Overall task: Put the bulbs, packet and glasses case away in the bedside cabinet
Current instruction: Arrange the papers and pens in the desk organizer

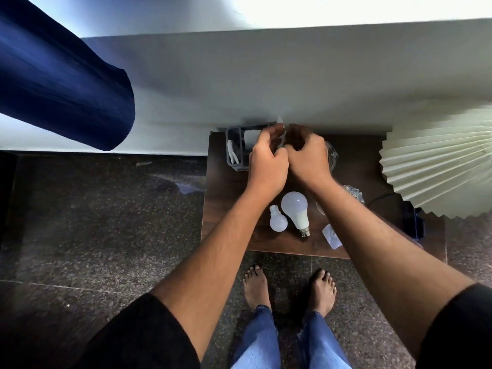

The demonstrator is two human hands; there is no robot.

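Observation:
Two white bulbs lie on the dark wooden cabinet top [223,209]: a small bulb [278,222] and, to its right, a larger bulb [295,209] with its metal cap toward me. A small pale packet [331,237] lies near the front edge, partly under my right forearm. My left hand [266,166] and my right hand [308,158] meet at the back of the top, fingers curled around a thin white object [280,122] that sticks up between them. What that object is I cannot tell. I cannot make out a glasses case.
A grey organiser [235,147] stands at the back left corner. Clear glassware [331,155] and a crumpled clear bag [355,194] sit right of my hands. A pleated lampshade [439,166] overhangs the right side, with a dark object [415,222] beneath it. A blue curtain [61,83] hangs at left.

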